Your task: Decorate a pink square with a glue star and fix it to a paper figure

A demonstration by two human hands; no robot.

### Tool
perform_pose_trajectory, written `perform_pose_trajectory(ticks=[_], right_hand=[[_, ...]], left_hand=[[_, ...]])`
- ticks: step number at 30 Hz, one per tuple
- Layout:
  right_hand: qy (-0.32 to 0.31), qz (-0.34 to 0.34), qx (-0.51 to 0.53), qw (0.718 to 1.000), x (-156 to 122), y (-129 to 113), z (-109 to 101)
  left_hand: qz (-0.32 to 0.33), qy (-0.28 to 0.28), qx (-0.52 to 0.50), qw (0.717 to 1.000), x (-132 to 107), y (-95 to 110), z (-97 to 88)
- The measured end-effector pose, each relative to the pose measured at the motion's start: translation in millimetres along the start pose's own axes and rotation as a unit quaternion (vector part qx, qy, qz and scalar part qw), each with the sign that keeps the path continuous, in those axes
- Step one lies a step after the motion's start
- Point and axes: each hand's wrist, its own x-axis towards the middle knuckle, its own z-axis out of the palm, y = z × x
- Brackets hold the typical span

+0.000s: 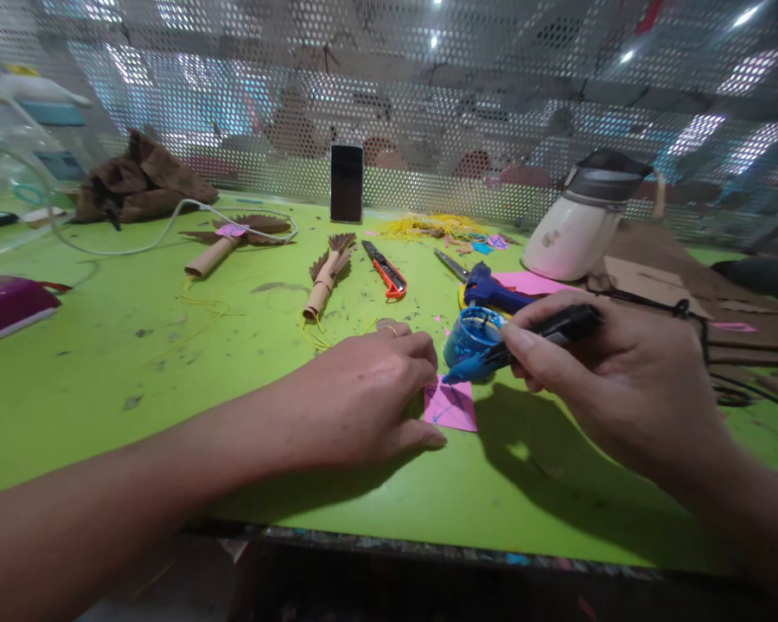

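Observation:
My right hand (613, 380) is closed round a black-handled brush (557, 326) whose blue, paint-covered tip (467, 370) hangs just above a small pink paper square (452, 404). My left hand (363, 393) lies on the green table (168, 363) with curled fingers pressing the left edge of that pink square. A small round pot of blue paint (473, 333) stands right behind the brush tip.
Farther back lie two brown paper-roll figures (328, 276) (224, 246), an orange cutter (385, 269), blue scissors (493, 292), pink paper (532, 282) and yellow shreds (428, 226). A black phone (347, 183) leans on the perforated metal wall. A white jug-like object (580, 225) is at right, brown cloth (139, 181) at left.

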Motion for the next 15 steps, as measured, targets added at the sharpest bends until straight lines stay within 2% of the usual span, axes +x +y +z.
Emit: perform_pose_trajectory(ticks=[5,15], right_hand=[[0.02,0.004,-0.01,1.0,0.3,2.0,1.6],[0.003,-0.003,-0.035,0.999,-0.3,1.2,2.2]], left_hand=[[0.0,-0.001,-0.005,1.0,0.4,0.5,-1.1],[-0.006,-0.005,-0.004,1.0,0.5,1.8,-1.9]])
